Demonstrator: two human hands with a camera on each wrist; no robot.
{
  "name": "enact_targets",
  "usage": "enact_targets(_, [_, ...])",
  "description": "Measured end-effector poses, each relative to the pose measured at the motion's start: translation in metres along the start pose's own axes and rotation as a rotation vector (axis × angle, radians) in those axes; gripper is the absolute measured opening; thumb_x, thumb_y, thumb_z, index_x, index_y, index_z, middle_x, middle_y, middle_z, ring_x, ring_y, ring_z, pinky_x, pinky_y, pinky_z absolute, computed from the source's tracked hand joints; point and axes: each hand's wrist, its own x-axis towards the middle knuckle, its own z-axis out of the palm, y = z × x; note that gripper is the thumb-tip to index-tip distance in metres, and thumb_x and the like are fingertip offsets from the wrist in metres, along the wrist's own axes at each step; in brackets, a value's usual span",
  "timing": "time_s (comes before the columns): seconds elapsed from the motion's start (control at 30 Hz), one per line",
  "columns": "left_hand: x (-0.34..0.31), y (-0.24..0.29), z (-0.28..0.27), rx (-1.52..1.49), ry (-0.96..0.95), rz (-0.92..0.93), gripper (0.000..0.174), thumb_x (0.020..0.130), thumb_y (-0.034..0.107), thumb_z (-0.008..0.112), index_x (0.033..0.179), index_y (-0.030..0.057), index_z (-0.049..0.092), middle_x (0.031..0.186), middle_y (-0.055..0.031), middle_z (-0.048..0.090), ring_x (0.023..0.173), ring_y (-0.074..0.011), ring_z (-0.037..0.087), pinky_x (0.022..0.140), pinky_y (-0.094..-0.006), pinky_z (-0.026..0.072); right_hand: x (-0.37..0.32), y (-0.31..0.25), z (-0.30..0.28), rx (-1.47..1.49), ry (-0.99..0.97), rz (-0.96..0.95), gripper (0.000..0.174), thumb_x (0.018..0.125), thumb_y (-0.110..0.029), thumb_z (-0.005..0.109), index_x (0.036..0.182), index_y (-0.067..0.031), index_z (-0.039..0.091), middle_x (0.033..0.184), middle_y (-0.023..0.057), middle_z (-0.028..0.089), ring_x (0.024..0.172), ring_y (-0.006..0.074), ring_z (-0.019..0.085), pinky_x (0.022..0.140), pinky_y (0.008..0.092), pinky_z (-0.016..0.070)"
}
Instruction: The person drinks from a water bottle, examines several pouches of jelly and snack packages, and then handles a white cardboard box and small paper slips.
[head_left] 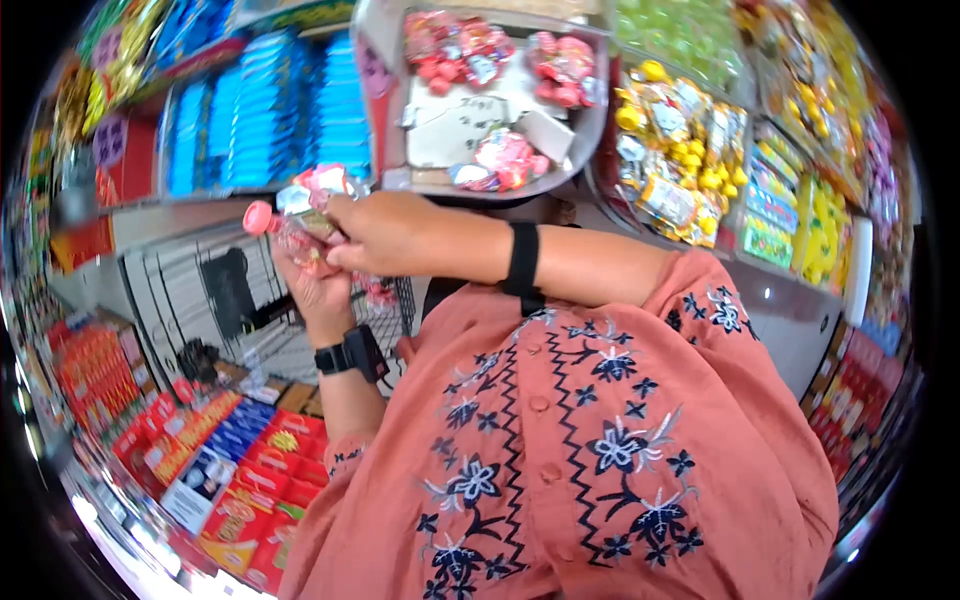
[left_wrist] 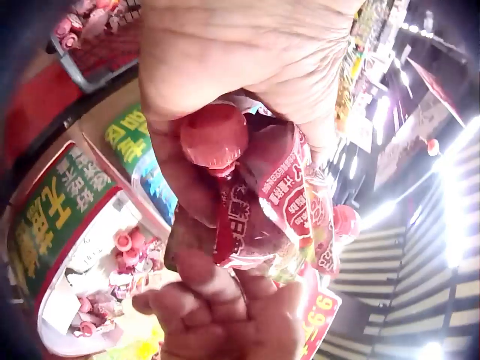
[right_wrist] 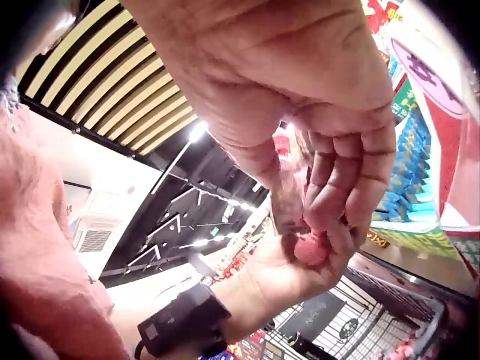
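Pink-capped pouches with clear and red wrapping [head_left: 300,240] are bunched between both hands, left of the body in the head view. The left hand [head_left: 318,285] holds them from below, its fingers curled round a pouch whose red cap [left_wrist: 215,135] shows large in the left wrist view. From above, the right hand [head_left: 395,235] grips the pouches with thumb and bent fingers. In the right wrist view the right hand [right_wrist: 300,112] curls round a pouch, and a pink cap [right_wrist: 312,248] rests by the left palm. Part of the bunch is hidden behind the fingers.
A wire shopping cart [head_left: 405,305] stands below the hands, with pink packs inside. Ahead, a white bin [head_left: 590,150] holds similar pink packs and cardboard. Blue packets [head_left: 265,110] fill a shelf at left, yellow-capped packs [head_left: 680,150] a bin at right. Red boxes [head_left: 235,510] lie lower left.
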Motion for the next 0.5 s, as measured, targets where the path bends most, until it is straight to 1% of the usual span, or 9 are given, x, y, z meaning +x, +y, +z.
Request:
enact_targets(0.03, [-0.004, 0.0, -0.001, -0.048, 0.088, 0.013, 0.05, 0.096, 0.045, 0.063, 0.13, 0.0097, 0.059, 0.123, -0.0064, 0.067, 0.112, -0.0225, 0.064, 0.097, -0.0412, 0.0512, 0.008, 0.004, 0.006, 0.029, -0.044, -0.026, 0.04, 0.089, -0.031, 0.065, 0.117, -0.0034, 0.057, 0.082, 0.0226, 0.069, 0.074, 0.0438, 0.067, 0.065, 0.0504, 0.0522])
enact_targets(0.07, [-0.007, -0.001, -0.003, -0.098, 0.174, 0.025, 0.046, 0.096, 0.044, 0.063, 0.128, 0.0103, 0.06, 0.122, -0.0059, 0.067, 0.109, -0.0219, 0.064, 0.094, -0.0406, 0.0521, 0.009, 0.008, 0.009, 0.075, -0.015, -0.026, 0.035, 0.091, -0.029, 0.066, 0.113, -0.0029, 0.059, 0.082, 0.0205, 0.069, 0.075, 0.0376, 0.069, 0.065, 0.0459, 0.0525])
enact_targets(0.1, [-0.005, 0.002, -0.016, -0.09, 0.186, 0.03, 0.042, 0.096, 0.042, 0.064, 0.125, 0.0111, 0.061, 0.121, -0.0053, 0.068, 0.109, -0.0227, 0.065, 0.092, -0.0413, 0.0523, 0.006, -0.01, -0.015, 0.113, -0.041, 0.019, 0.035, 0.091, -0.03, 0.068, 0.112, -0.0031, 0.06, 0.084, 0.0183, 0.07, 0.076, 0.0311, 0.069, 0.067, 0.0414, 0.0524])
enact_targets(0.13, [-0.005, 0.005, -0.042, -0.1, 0.154, 0.014, 0.039, 0.096, 0.041, 0.064, 0.123, 0.012, 0.061, 0.12, -0.0041, 0.068, 0.11, -0.0223, 0.065, 0.091, -0.0415, 0.0526, 0.012, 0.016, -0.006, -0.005, 0.017, 0.035, 0.036, 0.091, -0.032, 0.069, 0.111, -0.0028, 0.061, 0.086, 0.0163, 0.071, 0.075, 0.0263, 0.07, 0.068, 0.0385, 0.0531])
enact_targets(0.2, [-0.007, 0.009, -0.079, -0.092, 0.18, -0.057, 0.038, 0.097, 0.041, 0.062, 0.123, 0.0129, 0.061, 0.118, -0.0032, 0.069, 0.106, -0.0219, 0.066, 0.086, -0.04, 0.0544, 0.006, 0.033, -0.03, 0.104, 0.055, 0.033, 0.031, 0.094, -0.03, 0.065, 0.109, -0.0026, 0.062, 0.084, 0.0078, 0.07, 0.076, 0.0172, 0.068, 0.071, 0.0324, 0.0542])
enact_targets(0.23, [-0.009, 0.01, -0.099, -0.041, 0.228, -0.075, 0.038, 0.098, 0.041, 0.061, 0.123, 0.0126, 0.061, 0.116, -0.0031, 0.069, 0.104, -0.0217, 0.066, 0.086, -0.0407, 0.0551, 0.005, 0.047, -0.039, 0.213, 0.038, 0.131, 0.027, 0.096, -0.028, 0.064, 0.108, -0.0038, 0.064, 0.086, 0.0034, 0.067, 0.077, 0.0133, 0.066, 0.071, 0.0294, 0.0538])
enact_targets(0.27, [-0.009, 0.008, -0.119, 0.009, 0.271, -0.098, 0.038, 0.099, 0.041, 0.059, 0.123, 0.0122, 0.061, 0.115, -0.003, 0.069, 0.103, -0.0214, 0.067, 0.086, -0.0414, 0.0557, -0.003, 0.04, -0.059, 0.238, 0.012, 0.225, 0.025, 0.097, -0.027, 0.062, 0.106, -0.0041, 0.064, 0.089, 0.0033, 0.067, 0.077, 0.0108, 0.065, 0.071, 0.0271, 0.0533])
enact_targets(0.43, [-0.01, -0.014, -0.223, 0.206, 0.298, -0.364, 0.04, 0.101, 0.041, 0.056, 0.128, 0.0122, 0.058, 0.116, -0.0046, 0.069, 0.099, -0.0208, 0.069, 0.078, -0.0374, 0.0584, -0.035, 0.099, -0.106, 0.131, 0.121, 0.435, 0.028, 0.096, -0.027, 0.062, 0.106, -0.0004, 0.062, 0.088, 0.0065, 0.068, 0.076, 0.0118, 0.065, 0.068, 0.028, 0.0527])
enact_targets(0.5, [-0.013, -0.031, -0.229, 0.25, 0.375, -0.397, 0.044, 0.1, 0.041, 0.059, 0.132, 0.0118, 0.055, 0.117, -0.0074, 0.069, 0.101, -0.0237, 0.069, 0.073, -0.0409, 0.0597, -0.05, 0.136, -0.115, 0.051, 0.14, 0.485, 0.028, 0.095, -0.027, 0.063, 0.105, -0.0003, 0.063, 0.088, 0.0069, 0.068, 0.076, 0.0122, 0.065, 0.068, 0.0287, 0.0528])
